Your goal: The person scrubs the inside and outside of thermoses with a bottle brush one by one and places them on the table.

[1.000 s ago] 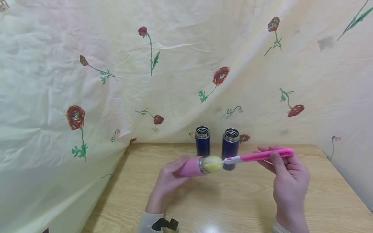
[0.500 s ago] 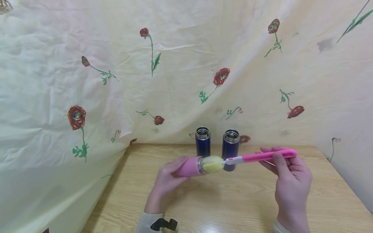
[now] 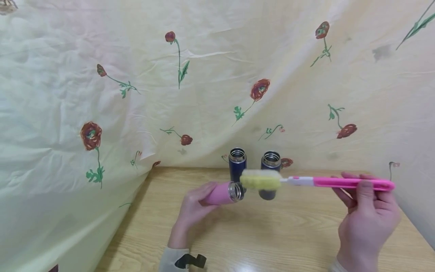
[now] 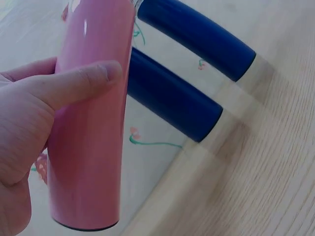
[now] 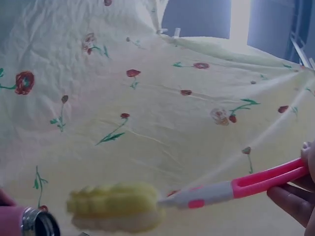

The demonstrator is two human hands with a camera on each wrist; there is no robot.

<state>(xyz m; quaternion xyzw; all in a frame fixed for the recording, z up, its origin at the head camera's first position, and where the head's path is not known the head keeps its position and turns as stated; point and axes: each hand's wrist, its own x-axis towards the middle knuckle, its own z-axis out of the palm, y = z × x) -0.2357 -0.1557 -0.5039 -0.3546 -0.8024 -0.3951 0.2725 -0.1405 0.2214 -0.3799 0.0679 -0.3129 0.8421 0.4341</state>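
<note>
My left hand [image 3: 197,204] grips a pink insulated bottle [image 3: 219,194], tilted on its side above the table with its bare steel mouth facing right. In the left wrist view the thumb lies across the pink bottle [image 4: 93,142]. My right hand [image 3: 368,211] pinches the pink handle of a bottle brush [image 3: 340,183], held nearly level. Its yellow and white sponge head [image 3: 261,180] is outside the bottle, just right of and slightly above the mouth. The right wrist view shows the sponge head [image 5: 115,206] blurred, apart from the bottle mouth [image 5: 40,223].
Two dark blue bottles without lids, a left one [image 3: 237,162] and a right one [image 3: 270,162], stand upright at the back of the wooden table [image 3: 289,234]. The brush head partly covers them in the head view. A flowered cloth [image 3: 210,94] hangs behind and along the left.
My right hand has moved right, drawing the bottle brush's sponge head out of the pink bottle's mouth. My left hand and the bottle have stayed nearly still.
</note>
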